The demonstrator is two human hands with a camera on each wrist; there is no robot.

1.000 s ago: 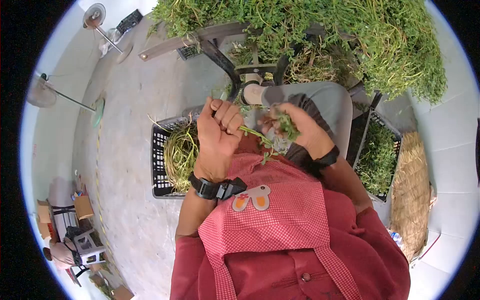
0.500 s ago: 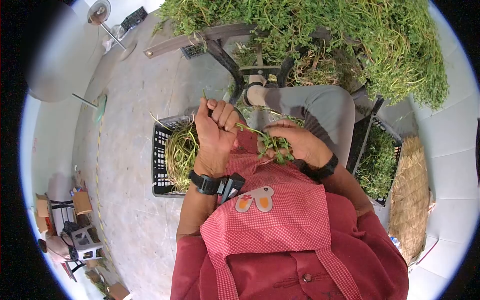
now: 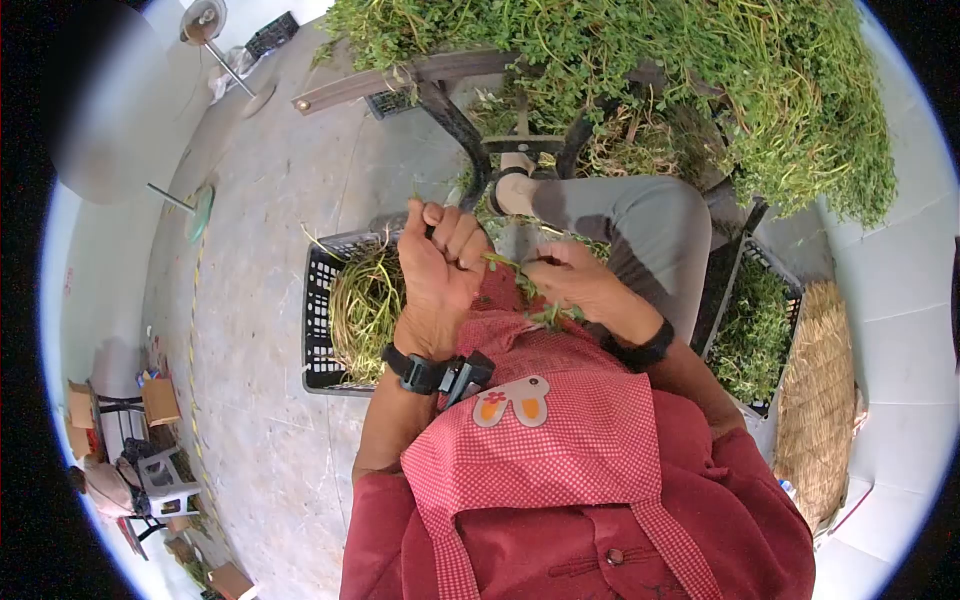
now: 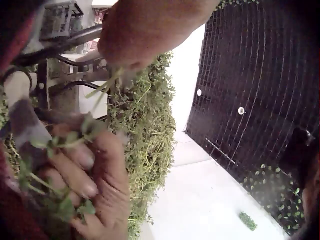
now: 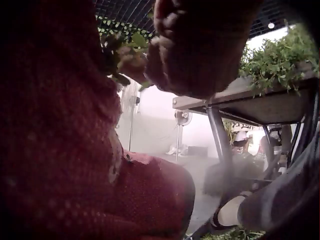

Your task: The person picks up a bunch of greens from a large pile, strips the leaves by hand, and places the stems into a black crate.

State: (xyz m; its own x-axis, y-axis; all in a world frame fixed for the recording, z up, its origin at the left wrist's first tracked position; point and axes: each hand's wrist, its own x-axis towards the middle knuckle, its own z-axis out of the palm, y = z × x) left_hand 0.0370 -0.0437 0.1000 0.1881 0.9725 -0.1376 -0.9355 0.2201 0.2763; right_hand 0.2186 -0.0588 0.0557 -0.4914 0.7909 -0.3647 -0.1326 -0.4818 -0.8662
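Note:
In the head view my left hand [image 3: 440, 255] is raised over the lap, fingers curled round thin green stems. Beside it my right hand [image 3: 585, 290] pinches leafy sprigs [image 3: 550, 316], whose leaves hang below its fingers. A short stem with leaves [image 3: 503, 262] spans the gap between both hands. From the left wrist, stem ends [image 4: 104, 86] poke out of the near hand, and small round leaves [image 4: 62, 207] lie against the other hand's curled fingers. The right wrist view is dark, with leaves [image 5: 140, 40] beside the near hand.
A table [image 3: 440, 68] ahead bears a big heap of leafy greens [image 3: 600, 50]. A black crate [image 3: 318, 345] with pale stems [image 3: 365, 310] stands left; another crate with leafy tips [image 3: 750, 320] stands right, by a straw bundle [image 3: 815, 390]. My knee [image 3: 670, 210] is bent under the table.
My right hand has shifted slightly down and its fingers have closed in on the sprigs, nearer the left hand. The stem between the hands looks shorter. My left hand has barely moved.

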